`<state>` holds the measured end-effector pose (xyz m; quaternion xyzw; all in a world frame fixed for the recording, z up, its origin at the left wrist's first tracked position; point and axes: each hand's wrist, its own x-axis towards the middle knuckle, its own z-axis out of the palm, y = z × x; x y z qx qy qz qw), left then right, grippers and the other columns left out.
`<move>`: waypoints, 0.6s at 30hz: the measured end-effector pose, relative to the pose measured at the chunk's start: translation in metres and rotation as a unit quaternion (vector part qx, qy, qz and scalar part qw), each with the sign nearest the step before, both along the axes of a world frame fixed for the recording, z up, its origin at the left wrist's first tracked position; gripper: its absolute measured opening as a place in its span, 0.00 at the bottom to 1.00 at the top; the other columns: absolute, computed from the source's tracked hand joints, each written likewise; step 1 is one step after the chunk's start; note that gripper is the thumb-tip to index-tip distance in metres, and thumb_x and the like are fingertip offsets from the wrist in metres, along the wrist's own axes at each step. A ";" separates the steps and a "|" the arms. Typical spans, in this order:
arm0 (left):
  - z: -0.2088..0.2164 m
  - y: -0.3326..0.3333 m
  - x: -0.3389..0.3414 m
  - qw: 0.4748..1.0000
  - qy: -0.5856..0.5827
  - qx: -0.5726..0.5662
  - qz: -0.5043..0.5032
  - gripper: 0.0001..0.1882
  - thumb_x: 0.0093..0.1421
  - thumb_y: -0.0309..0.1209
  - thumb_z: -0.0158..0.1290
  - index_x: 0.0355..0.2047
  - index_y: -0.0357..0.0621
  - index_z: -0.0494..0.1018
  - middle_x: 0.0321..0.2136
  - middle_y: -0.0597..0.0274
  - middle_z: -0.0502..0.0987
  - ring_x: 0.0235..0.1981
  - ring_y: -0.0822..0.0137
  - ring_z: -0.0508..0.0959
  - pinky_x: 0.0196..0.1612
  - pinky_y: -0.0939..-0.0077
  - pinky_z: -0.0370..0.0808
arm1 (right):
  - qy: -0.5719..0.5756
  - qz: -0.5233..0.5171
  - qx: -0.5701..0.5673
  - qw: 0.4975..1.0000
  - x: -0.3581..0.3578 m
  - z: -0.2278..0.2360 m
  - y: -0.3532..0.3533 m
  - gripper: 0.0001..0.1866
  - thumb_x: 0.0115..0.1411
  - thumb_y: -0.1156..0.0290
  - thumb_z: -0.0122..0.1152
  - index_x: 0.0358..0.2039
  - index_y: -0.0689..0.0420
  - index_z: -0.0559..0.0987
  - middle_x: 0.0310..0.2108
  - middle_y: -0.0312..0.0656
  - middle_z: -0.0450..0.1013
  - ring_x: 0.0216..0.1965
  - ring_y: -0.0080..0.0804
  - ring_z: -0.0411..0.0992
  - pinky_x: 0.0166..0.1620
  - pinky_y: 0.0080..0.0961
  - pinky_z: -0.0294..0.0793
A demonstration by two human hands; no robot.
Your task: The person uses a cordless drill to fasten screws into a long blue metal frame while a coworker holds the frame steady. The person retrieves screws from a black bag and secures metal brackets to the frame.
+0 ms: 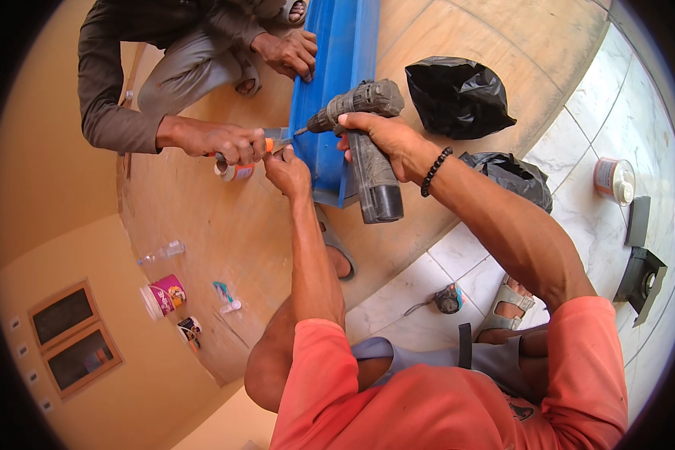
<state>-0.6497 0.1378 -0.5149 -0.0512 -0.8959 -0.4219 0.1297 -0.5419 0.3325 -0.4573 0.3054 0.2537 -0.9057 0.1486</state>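
right hand point(396, 140) is gripping the cordless drill point(375, 169); bit is meeting the left wall of the blue channel point(336, 64), near its closer end
left hand point(289, 174) is curling its fingers just outside that wall, beside the bit; can't tell if it's pinching anything
channel is lying lengthwise, open side up, between wearer and co-worker; can't tell if it's resting on the floor point(420, 217) or raised

done, as far as shown: channel is being steadied, bit is sitting at the spot; no finished hole or fitted screw is showing
left, my read: this spot is looking unfinished; can't tell about others

co-worker's one hand point(291, 54) is holding the rim, the other point(232, 142) is gripping an orange-handled tool point(269, 145) right by the bit
in the way: left hand and that tool are crowding the bit, partly hiding the contact

around: two black plastic bags point(457, 101) are lying right of the drill, white tub point(615, 181) is standing farther right; clear bottle point(163, 252) and pink bucket point(163, 296) are sitting well apart on the left
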 end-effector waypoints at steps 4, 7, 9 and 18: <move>0.002 0.003 0.001 1.000 -0.017 0.012 0.017 0.10 0.56 0.21 0.51 0.38 0.30 0.68 0.29 0.47 0.80 0.33 0.51 0.80 0.39 0.63 0.72 | 0.002 0.012 0.021 1.000 -0.001 0.004 0.002 0.18 0.54 0.59 0.66 0.37 0.61 0.77 0.26 0.43 0.76 0.22 0.28 0.75 0.26 0.25 0.77; 0.005 0.008 0.005 1.000 -0.001 -0.014 0.012 0.09 0.57 0.20 0.50 0.38 0.29 0.68 0.29 0.46 0.79 0.33 0.50 0.80 0.39 0.62 0.72 | 0.008 0.021 0.033 0.999 -0.004 0.002 0.003 0.19 0.54 0.60 0.65 0.39 0.61 0.77 0.26 0.43 0.76 0.22 0.28 0.75 0.26 0.24 0.77; 0.010 0.010 0.009 0.999 -0.014 -0.033 0.015 0.09 0.57 0.20 0.50 0.38 0.28 0.68 0.30 0.45 0.79 0.33 0.49 0.79 0.39 0.61 0.72 | 0.006 0.026 0.027 0.999 -0.006 0.002 0.007 0.19 0.54 0.60 0.65 0.39 0.62 0.77 0.26 0.43 0.76 0.22 0.27 0.74 0.26 0.24 0.76; 0.010 0.011 0.009 0.998 -0.007 -0.050 0.034 0.08 0.57 0.21 0.50 0.36 0.27 0.68 0.30 0.43 0.79 0.34 0.48 0.79 0.40 0.60 0.72 | 0.014 0.056 0.034 0.998 -0.006 -0.002 0.015 0.19 0.53 0.59 0.66 0.39 0.60 0.77 0.28 0.42 0.77 0.22 0.25 0.73 0.25 0.23 0.75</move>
